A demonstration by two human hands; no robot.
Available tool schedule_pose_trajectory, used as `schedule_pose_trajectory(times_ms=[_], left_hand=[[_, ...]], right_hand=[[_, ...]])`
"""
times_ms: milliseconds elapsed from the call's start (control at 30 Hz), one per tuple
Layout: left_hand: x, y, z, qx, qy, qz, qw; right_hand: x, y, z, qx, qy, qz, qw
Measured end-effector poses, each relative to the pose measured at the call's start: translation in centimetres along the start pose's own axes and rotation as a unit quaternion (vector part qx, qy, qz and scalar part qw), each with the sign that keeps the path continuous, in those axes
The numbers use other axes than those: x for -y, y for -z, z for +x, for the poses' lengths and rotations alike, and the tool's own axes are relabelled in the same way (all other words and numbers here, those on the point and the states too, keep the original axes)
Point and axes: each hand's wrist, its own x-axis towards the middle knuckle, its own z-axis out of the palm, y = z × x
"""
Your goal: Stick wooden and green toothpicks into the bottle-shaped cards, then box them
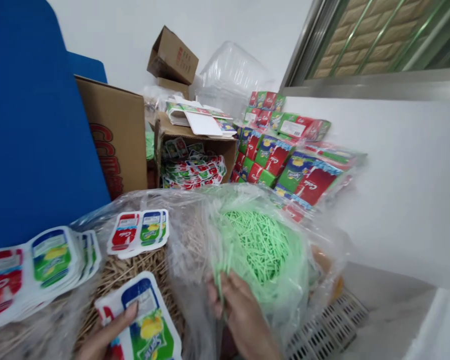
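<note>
White walls (390, 190) meet behind a crowded packing corner, with a barred window (378, 45) at upper right and a tall blue panel (30, 125) along the left edge. Beside the panel stands a large cardboard box (116, 135) with red lettering. Further back, an open carton (230, 150) lies with its mouth facing forward, full of loose printed cards (195, 172), and folded printed sleeves (206, 125) rest on top of it. A smaller brown box (174, 57) and clear plastic containers (232, 70) are piled behind. To the right, wrapped red, green and blue packs marked Cola and Sprite (273, 155) are stacked against the wall.

In front, a clear bag holds a heap of green sticks (262, 245); just left of it is a spread of brown sticks (135, 270). Two sets of cards lie over the brown side: a short one (138, 230) near the middle and a longer fanned row (52, 260) at the left.

The left hand (110, 332) grips a printed card pack (150, 320), thumb across its face. The right hand (240, 305), at the near edge of the green heap, pinches a few green sticks between thumb and fingers. A slatted crate (330, 325) sits at lower right.
</note>
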Motion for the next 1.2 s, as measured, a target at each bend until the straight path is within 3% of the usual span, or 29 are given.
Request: schedule_pose_trajectory(times_ms=[67,200,300,467,533,667,800,900,967,1033,1100,1200], left_hand=[[-0.7,0.5,0.0,-0.023,0.002,-0.040,0.999],[-1.4,2.6,-0.2,-0.070,0.005,-0.132,0.989],[-1.0,4.5,-0.8,-0.098,-0.001,-0.146,0.984],[-0.1,6.6,-1.4,-0.139,-0.034,-0.120,0.982],[0.0,6.7,-1.5,-0.092,-0.034,-0.092,0.991],[-0.6,5.6,-1.3,0.109,-0.058,0.062,0.990],[-0.8,4.4,-0.2,0.276,-0.077,0.280,0.916],[-0.2,4.0,0.9,0.302,-0.090,0.405,0.859],[0.1,3.9,1.3,0.301,-0.094,0.444,0.839],[-0.1,3.9,1.3,0.283,-0.111,0.416,0.857],[-0.5,4.3,0.8,0.253,-0.119,0.332,0.901],[-1.0,5.7,-0.7,0.189,-0.081,0.231,0.951]], right_hand=[[-3.2,-2.2,-0.5,0.047,-0.102,0.063,0.992],[-8.8,-4.5,-0.2,0.041,-0.210,0.106,0.971],[-11.1,-4.8,0.1,0.050,-0.228,0.098,0.967],[-12.8,-4.1,0.0,0.104,-0.203,0.048,0.972],[-13.5,-3.8,-0.1,0.131,-0.193,0.031,0.972],[-14.3,-3.7,-0.2,0.202,-0.186,-0.016,0.961],[-13.8,-3.4,0.1,0.260,-0.180,-0.107,0.943],[-13.3,-3.1,0.4,0.277,-0.175,-0.113,0.938],[-13.1,-3.2,0.6,0.276,-0.191,-0.096,0.937],[-13.0,-3.4,0.8,0.259,-0.202,-0.082,0.941],[-12.9,-3.7,1.3,0.225,-0.199,-0.050,0.953],[-11.9,-4.1,2.3,0.155,-0.182,0.042,0.970]])
